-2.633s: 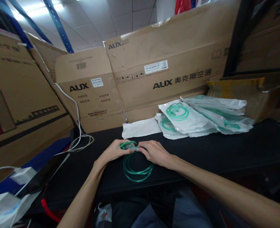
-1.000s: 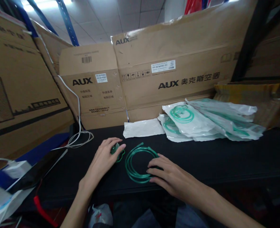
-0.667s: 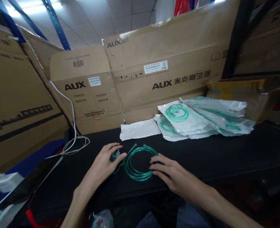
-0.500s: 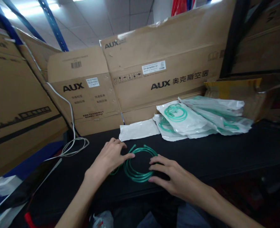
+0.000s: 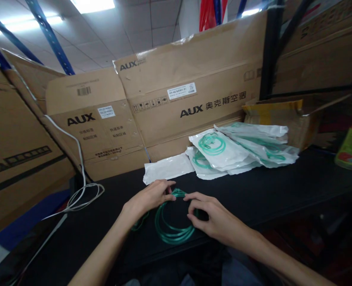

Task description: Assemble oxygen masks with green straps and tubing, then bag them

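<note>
Head view: the left hand [image 5: 156, 194] has moved off the green piece [image 5: 140, 226] to the coil [image 5: 174, 238], so both hands meet the tubing. Left fingers nearly close on its far edge; right hand [image 5: 208, 212] fingers curl partway, grip unclear. Glossy, rounded front rings lie on the matte table [image 5: 283, 190].

Coiled green tube [image 5: 176, 237] near front edge of worktop [image 5: 271, 190]. Left hand [image 5: 154, 195] pinches coil's far part; right hand [image 5: 213, 216] curls at its right side, grip unclear. Green band [image 5: 140, 222] partly hidden by left forearm. White bag [image 5: 168, 167], bagged tubes [image 5: 238, 155] along back edge, cardboard [image 5: 160, 131] behind.
</note>
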`<state>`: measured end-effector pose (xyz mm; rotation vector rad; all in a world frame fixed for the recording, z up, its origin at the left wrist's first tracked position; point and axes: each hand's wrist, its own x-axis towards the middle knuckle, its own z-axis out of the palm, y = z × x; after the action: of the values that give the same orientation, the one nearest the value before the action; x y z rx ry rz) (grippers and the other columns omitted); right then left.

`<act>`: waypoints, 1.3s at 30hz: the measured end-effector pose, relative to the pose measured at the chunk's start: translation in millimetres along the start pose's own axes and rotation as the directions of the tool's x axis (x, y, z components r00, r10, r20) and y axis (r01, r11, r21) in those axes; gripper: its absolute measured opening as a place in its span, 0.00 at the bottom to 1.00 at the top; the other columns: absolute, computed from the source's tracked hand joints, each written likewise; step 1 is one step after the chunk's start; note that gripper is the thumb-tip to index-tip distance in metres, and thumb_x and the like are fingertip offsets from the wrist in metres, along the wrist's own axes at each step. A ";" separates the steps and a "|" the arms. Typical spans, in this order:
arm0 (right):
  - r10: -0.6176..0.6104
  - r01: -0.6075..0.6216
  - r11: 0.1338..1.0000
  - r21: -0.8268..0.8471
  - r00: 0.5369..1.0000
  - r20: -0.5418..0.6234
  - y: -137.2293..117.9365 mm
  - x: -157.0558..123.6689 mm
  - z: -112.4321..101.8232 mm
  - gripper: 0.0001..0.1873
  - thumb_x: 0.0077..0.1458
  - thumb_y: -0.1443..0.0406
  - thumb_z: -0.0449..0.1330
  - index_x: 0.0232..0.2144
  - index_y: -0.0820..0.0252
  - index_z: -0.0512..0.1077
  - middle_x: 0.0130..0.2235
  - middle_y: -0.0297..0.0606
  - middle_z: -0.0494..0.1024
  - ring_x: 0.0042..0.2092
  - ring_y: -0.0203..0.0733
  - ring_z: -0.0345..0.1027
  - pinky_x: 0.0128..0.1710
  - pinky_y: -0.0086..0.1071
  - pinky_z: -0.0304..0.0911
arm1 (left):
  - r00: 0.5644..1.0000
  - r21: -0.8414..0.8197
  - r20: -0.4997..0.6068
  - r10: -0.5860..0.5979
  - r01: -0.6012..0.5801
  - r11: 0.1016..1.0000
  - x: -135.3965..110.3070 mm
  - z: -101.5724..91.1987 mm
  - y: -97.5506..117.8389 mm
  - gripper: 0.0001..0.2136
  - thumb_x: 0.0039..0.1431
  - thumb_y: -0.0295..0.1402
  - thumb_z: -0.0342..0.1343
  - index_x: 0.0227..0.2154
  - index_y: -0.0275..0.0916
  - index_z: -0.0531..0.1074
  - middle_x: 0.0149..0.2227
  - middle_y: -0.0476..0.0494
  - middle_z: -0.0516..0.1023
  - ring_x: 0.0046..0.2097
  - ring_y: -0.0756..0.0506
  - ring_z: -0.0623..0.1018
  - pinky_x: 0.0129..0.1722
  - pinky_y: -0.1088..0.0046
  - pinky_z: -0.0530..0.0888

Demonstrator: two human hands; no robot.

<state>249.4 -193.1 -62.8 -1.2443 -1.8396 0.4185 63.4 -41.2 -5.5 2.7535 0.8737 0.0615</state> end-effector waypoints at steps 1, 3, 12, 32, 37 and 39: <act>-0.012 0.012 1.000 0.020 1.000 -0.009 1.3 0.6 0.1 0.07 0.55 0.74 0.60 0.32 0.58 0.75 0.49 0.45 0.78 0.56 0.46 0.72 0.56 0.35 0.64 | 1.000 -0.001 0.008 0.020 -0.020 1.000 3.1 0.3 -0.9 0.21 0.62 0.39 0.60 0.56 0.37 0.73 0.43 0.40 0.80 0.45 0.41 0.78 0.45 0.69 0.71; -0.023 0.024 0.998 0.056 0.999 -0.022 4.4 1.4 0.2 0.10 0.54 0.76 0.58 0.33 0.58 0.74 0.48 0.44 0.78 0.55 0.44 0.72 0.55 0.34 0.64 | 0.998 -0.004 0.017 0.065 -0.065 0.998 7.9 1.5 -3.6 0.18 0.63 0.40 0.59 0.53 0.39 0.76 0.41 0.41 0.80 0.44 0.41 0.78 0.45 0.70 0.71; 0.043 -0.035 0.970 0.240 0.999 -0.028 13.9 4.1 0.1 0.13 0.52 0.75 0.53 0.32 0.57 0.74 0.49 0.42 0.76 0.55 0.43 0.71 0.56 0.37 0.64 | 0.964 0.095 0.081 0.252 -0.259 0.961 11.6 -5.3 0.3 0.16 0.66 0.35 0.57 0.56 0.48 0.74 0.43 0.45 0.79 0.46 0.44 0.79 0.46 0.74 0.71; 0.427 -0.293 0.786 0.544 0.894 -0.134 19.9 6.8 -7.2 0.20 0.53 0.50 0.64 0.39 0.60 0.78 0.44 0.44 0.82 0.48 0.51 0.75 0.52 0.42 0.69 | 0.979 0.238 -0.204 -0.013 0.063 0.969 2.0 -48.5 -5.7 0.10 0.61 0.33 0.58 0.41 0.35 0.82 0.33 0.39 0.83 0.37 0.42 0.81 0.38 0.71 0.72; 0.447 -0.300 0.759 0.578 0.886 -0.127 21.7 6.7 -5.2 0.22 0.51 0.49 0.65 0.38 0.61 0.78 0.45 0.46 0.81 0.50 0.54 0.74 0.55 0.47 0.68 | 0.883 0.119 -0.325 -0.338 0.392 0.912 -26.7 -103.9 -68.4 0.14 0.66 0.36 0.54 0.43 0.31 0.80 0.31 0.40 0.83 0.38 0.43 0.80 0.39 0.70 0.74; 0.441 -0.301 0.763 0.572 0.890 -0.120 21.4 6.1 -4.8 0.22 0.52 0.49 0.65 0.39 0.61 0.78 0.45 0.46 0.81 0.51 0.54 0.74 0.56 0.47 0.68 | 0.826 0.078 -0.305 -0.473 0.517 0.852 -41.0 -113.8 -92.4 0.13 0.66 0.38 0.56 0.42 0.32 0.78 0.35 0.43 0.82 0.39 0.44 0.80 0.41 0.66 0.76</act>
<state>265.1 -179.1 -71.5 -1.1873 -1.1282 0.8958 -35.3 33.8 83.0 2.5904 1.7200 0.2961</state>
